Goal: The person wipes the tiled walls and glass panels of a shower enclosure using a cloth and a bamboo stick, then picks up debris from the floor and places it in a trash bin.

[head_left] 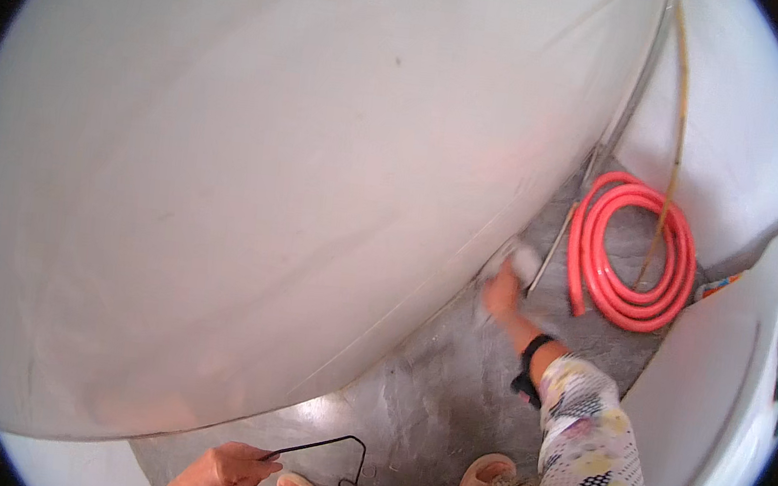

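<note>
My right hand (502, 296) reaches down to the floor at the lower edge of a large whitish panel (301, 178). Blurred by motion, its fingers close on a soft-looking white wad (526, 262), perhaps a cloth or tissue; its exact kind does not show. A black band (536, 349) circles that wrist. Low in the view, my left hand (222, 472) is closed around the end of a thin black cord (321, 442). The cord runs right, bends sharply and drops in a loop near my feet. A thin metal rod (552, 249) leans just right of my right hand.
A coiled red hose (584, 262) lies on the grey floor (430, 397) to the right. A thin yellowish-brown pole (680, 112) slants down across it. White curved casing (712, 387) stands along the right side. My feet in light pink slippers (485, 472) are at the bottom.
</note>
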Motion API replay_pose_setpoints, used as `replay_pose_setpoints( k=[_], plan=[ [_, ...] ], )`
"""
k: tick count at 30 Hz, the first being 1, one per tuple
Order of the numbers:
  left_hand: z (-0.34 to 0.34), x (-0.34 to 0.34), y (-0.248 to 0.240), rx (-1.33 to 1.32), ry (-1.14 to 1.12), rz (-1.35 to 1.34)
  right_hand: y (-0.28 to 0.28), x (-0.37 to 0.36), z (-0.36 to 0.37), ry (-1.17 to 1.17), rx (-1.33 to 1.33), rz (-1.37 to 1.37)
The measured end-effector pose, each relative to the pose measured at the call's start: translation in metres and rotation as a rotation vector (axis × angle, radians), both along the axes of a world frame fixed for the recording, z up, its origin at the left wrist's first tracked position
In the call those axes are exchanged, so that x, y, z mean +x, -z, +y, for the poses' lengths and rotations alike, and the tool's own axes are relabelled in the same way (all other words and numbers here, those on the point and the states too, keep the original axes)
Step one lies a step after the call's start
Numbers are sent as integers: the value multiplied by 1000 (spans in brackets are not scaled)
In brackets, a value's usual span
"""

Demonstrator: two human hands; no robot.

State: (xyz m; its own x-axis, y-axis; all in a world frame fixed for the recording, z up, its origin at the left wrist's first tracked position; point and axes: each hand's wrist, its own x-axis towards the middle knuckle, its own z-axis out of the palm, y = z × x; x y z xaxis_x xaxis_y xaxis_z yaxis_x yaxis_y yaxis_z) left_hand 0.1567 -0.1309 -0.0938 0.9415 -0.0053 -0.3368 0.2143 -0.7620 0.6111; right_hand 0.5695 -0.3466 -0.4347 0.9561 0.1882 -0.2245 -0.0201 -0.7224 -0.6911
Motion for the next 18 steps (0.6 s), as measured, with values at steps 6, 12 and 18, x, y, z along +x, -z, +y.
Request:
replay_pose_setpoints(
  k=[6, 12, 18],
  plan=[
    [14, -3, 36, -6, 123, -240, 4, -96, -9, -576, 23, 12],
    [39, -28, 44, 77, 201, -407, -82, -40, -41, -54, 825, 175],
    [28, -40, 13, 140, 9, -358, -217, 35, -49, 252, 1507, 3]
  ],
)
